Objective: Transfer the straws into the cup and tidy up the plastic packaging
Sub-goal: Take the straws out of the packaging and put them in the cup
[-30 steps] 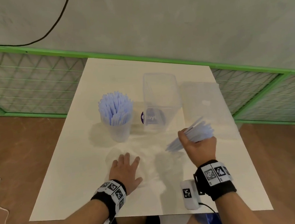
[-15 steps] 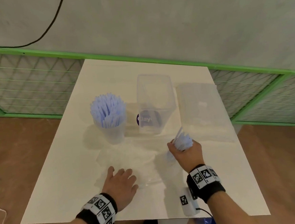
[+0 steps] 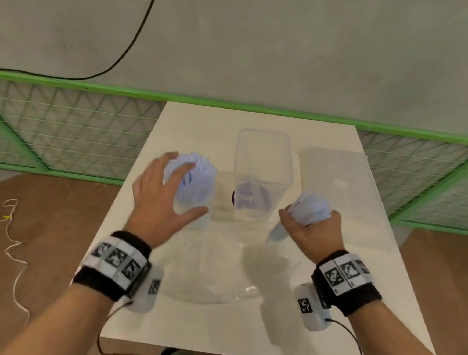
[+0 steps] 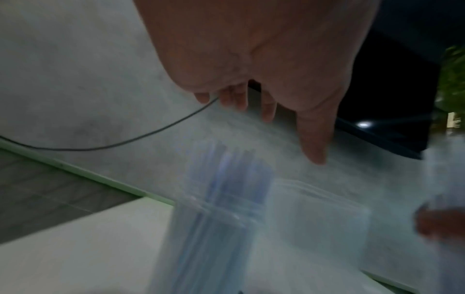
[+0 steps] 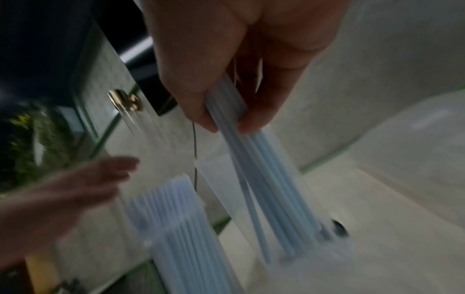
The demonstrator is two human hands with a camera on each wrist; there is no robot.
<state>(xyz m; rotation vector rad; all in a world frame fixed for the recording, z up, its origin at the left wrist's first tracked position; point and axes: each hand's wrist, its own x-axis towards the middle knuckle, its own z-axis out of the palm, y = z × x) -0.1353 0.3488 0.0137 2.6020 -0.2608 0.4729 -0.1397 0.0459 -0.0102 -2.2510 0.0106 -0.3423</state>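
A clear cup (image 3: 195, 216) full of pale blue straws (image 3: 196, 177) stands left of centre on the white table (image 3: 356, 293). My left hand (image 3: 170, 199) hovers spread over and beside that cup, fingers straight, holding nothing; in the left wrist view the fingers (image 4: 314, 139) hang above the straws in the cup (image 4: 226, 199). My right hand (image 3: 312, 224) grips a bundle of pale blue straws (image 3: 312, 209), their lower ends near the table; the right wrist view shows that bundle (image 5: 256, 169) pinched between thumb and fingers. The crumpled clear plastic packaging (image 3: 220, 270) lies flat in front of me.
A tall clear container (image 3: 260, 175) with a purple label stands behind the middle of the table, and a flat clear lid (image 3: 337, 186) lies to its right. A green-framed mesh fence (image 3: 55, 129) runs behind the table. Cables trail on the brown floor.
My left hand lifted off the packaging and moved forward up to the cup of straws. My right hand turned its bundle more upright and stayed at the right.
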